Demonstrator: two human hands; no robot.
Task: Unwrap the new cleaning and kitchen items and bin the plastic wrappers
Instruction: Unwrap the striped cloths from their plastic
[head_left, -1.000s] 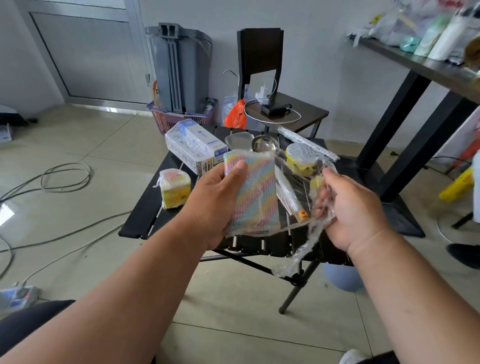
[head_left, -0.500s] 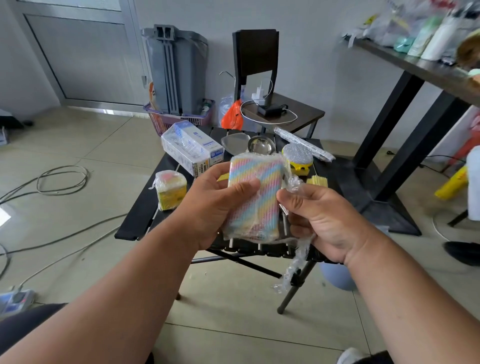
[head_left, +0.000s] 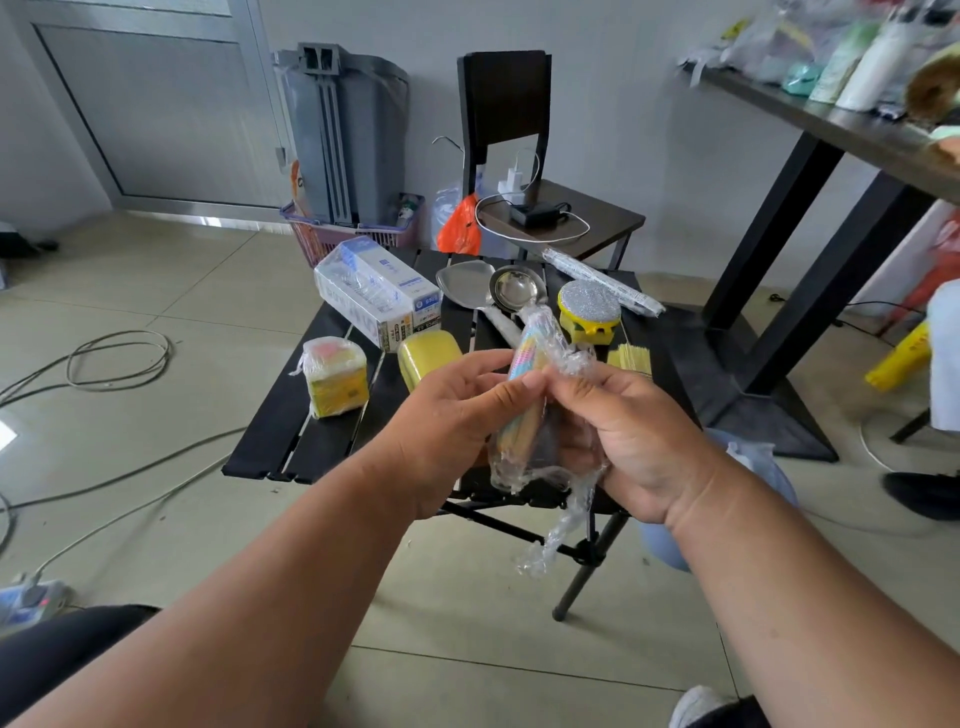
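Fingers of the left hand (head_left: 457, 415) and right hand (head_left: 628, 431) both pinch the rainbow sponge (head_left: 530, 358) at frame centre, above the bench (head_left: 291, 441). Its clear wrapper (head_left: 550, 525) clings loosely, tail dangling. Light, squashy, slippery film: best gripped by the sponge edges while peeling the bunched plastic.

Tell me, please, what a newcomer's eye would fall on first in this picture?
Front and centre, the left hand and right hand grip a rainbow-striped sponge edge-on, its clear plastic wrapper trailing below. Behind them, the black slatted table holds a wrapped yellow sponge pack at its left and a glittery silver scrubber at its right.
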